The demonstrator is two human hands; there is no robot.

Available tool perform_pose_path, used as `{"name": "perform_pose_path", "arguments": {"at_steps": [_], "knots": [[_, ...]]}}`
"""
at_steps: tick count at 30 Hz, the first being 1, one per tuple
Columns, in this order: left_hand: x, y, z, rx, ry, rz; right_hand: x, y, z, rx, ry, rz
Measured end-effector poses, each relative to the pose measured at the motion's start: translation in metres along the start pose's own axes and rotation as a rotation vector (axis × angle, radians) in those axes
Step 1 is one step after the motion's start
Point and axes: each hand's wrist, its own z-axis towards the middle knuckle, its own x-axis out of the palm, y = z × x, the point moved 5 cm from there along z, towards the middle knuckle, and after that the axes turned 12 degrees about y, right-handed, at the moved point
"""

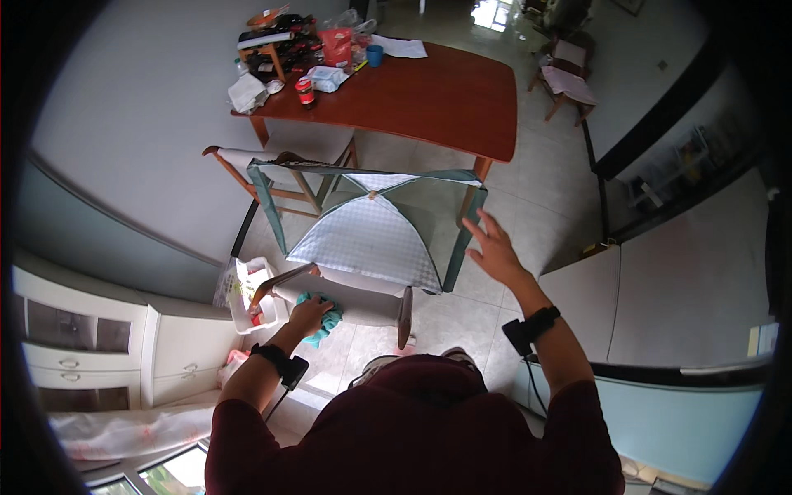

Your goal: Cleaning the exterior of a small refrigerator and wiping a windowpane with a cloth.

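My left hand (pixel 311 315) grips a crumpled teal cloth (pixel 331 322) against the upholstered backrest (pixel 365 300) of a wooden chair in front of me. Just beyond that backrest stands what looks like a collapsible mesh food cover (pixel 365 238), with white checked panels and dark green edging. My right hand (pixel 496 247) holds nothing, its fingers spread beside the cover's right green edge. Whether a fingertip touches that edge, I cannot tell. The cover hides part of the chair beneath it.
Ahead is a reddish-brown wooden table (pixel 433 93) bearing a red-lidded jar (pixel 305 91), a blue cup (pixel 374 55) and a bottle rack (pixel 278 59). Another chair (pixel 309 139) stands near the wall. A white bin (pixel 275 309) sits left, a white cabinet (pixel 189 340) beside it.
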Motion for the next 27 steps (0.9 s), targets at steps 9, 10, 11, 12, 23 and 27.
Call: {"name": "perform_pose_path", "arguments": {"at_steps": [9,10,11,12,23,27], "knots": [[0.021,0.001,-0.009,-0.333,-0.087,-0.271,-0.029,-0.076,0.134,0.063,0.049,-0.275],[0.029,0.001,-0.011,-0.382,-0.099,-0.325,-0.024,-0.085,0.146,0.076,0.136,-0.284],[0.030,-0.007,-0.015,-0.407,-0.122,-0.381,-0.022,-0.094,0.157,0.089,0.276,-0.179],[0.026,-0.012,-0.017,-0.431,-0.160,-0.427,-0.017,-0.108,0.168,0.049,0.287,-0.191],[0.036,-0.139,-0.008,-0.614,-0.263,-0.758,0.052,-0.153,0.209,-0.067,0.400,-0.109],[0.032,-0.172,0.010,-0.654,-0.181,-0.730,0.027,-0.164,0.228,0.079,0.454,0.808]]}}
